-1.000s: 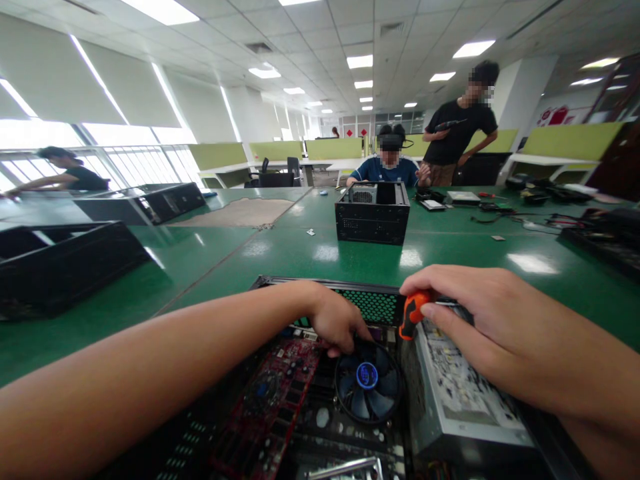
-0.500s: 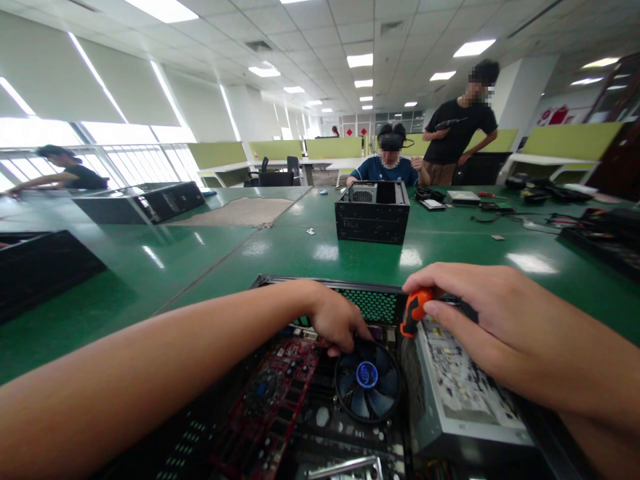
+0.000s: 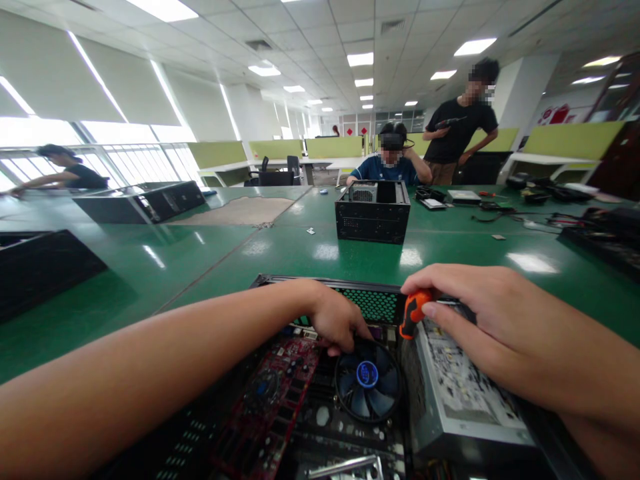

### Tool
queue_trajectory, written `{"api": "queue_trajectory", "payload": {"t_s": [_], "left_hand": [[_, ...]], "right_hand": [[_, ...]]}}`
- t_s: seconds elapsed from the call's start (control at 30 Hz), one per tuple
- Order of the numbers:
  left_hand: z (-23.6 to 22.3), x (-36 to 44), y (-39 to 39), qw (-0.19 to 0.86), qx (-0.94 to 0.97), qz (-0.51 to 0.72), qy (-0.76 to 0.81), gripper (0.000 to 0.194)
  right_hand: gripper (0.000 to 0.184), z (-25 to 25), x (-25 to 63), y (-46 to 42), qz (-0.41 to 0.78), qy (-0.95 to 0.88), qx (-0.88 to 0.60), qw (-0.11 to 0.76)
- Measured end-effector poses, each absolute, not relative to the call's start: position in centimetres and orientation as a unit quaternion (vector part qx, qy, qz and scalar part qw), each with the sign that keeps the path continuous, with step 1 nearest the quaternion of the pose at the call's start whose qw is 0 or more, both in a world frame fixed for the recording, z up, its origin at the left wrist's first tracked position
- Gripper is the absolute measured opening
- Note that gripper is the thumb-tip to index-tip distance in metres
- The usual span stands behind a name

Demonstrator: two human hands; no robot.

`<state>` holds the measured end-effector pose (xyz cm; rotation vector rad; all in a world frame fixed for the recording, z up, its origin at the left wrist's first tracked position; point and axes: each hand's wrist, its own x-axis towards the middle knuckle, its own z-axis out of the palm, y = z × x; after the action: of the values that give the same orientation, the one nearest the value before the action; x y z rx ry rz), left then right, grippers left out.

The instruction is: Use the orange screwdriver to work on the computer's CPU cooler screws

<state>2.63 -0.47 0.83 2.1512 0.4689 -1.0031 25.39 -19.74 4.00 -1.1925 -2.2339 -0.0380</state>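
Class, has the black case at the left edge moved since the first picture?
Yes: the black case has shifted left, away from the seam in the green table.

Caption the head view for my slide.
Left hand at the cooling fan, right hand gripping an orange-and-black handle, inside an open computer case.

The orange-and-black screwdriver (image 3: 414, 313) tilts beside the round black fan (image 3: 367, 381), seemingly mounted flat.
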Motion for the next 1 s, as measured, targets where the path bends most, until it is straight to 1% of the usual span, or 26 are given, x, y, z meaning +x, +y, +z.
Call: {"api": "queue_trajectory", "payload": {"t_s": [0.43, 0.7, 0.83, 1.0], "left_hand": [[0.6, 2.6, -0.41, 0.329, 0.838, -0.395, 0.182, 0.085], [0.61, 2.7, -0.2, 0.352, 0.829, -0.396, 0.18, 0.088], [0.44, 2.66, -0.1, 0.356, 0.83, -0.388, 0.186, 0.086], [0.35, 2.56, -0.11, 0.357, 0.833, -0.384, 0.178, 0.08]], "right_hand": [[0.033, 3.89, 25.49, -20.0, -0.017, -0.836, -0.457, 0.303], [0.032, 4.22, 25.31, -20.09, 0.003, -0.836, -0.461, 0.298], [0.034, 4.18, 25.27, -20.27, 0.009, -0.839, -0.453, 0.3], [0.033, 4.07, 25.26, -20.14, 0.002, -0.84, -0.457, 0.292]]}}
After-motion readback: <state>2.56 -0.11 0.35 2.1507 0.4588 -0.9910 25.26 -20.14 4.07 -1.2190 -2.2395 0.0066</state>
